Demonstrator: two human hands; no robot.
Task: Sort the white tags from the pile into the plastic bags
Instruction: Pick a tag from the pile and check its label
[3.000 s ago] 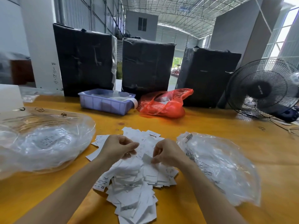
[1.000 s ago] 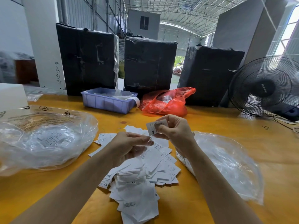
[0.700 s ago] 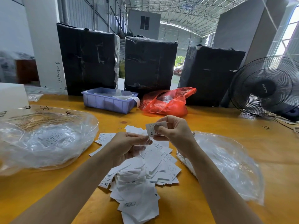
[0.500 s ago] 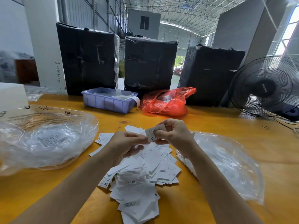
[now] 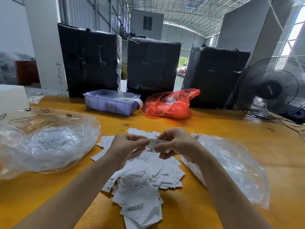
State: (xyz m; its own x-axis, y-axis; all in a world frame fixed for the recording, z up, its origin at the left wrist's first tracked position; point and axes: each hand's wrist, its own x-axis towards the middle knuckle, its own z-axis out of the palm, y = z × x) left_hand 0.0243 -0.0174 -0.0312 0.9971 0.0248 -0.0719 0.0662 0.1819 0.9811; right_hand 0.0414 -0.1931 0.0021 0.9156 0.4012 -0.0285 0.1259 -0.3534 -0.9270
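A pile of white tags [image 5: 142, 179] lies on the yellow table [image 5: 214, 129] in front of me. Both hands hover just above its far end. My right hand [image 5: 178, 146] pinches one white tag marked XS [image 5: 154, 144], and the fingertips of my left hand [image 5: 125, 147] pinch the same tag at its left edge. A large clear plastic bag [image 5: 44, 142] holding tags sits to the left of the pile. A flatter clear plastic bag [image 5: 231, 164] with some tags lies to the right, under my right forearm.
A lilac plastic bin [image 5: 112, 103] and a red plastic bag [image 5: 170, 104] stand behind the pile. Three black wrapped bales [image 5: 153, 63] line the table's back. A black fan [image 5: 270, 88] stands at the far right, a white box [image 5: 11, 96] at the far left.
My right hand has lowered the XS tag from head height toward the pile, and my left hand has risen to take its left edge.
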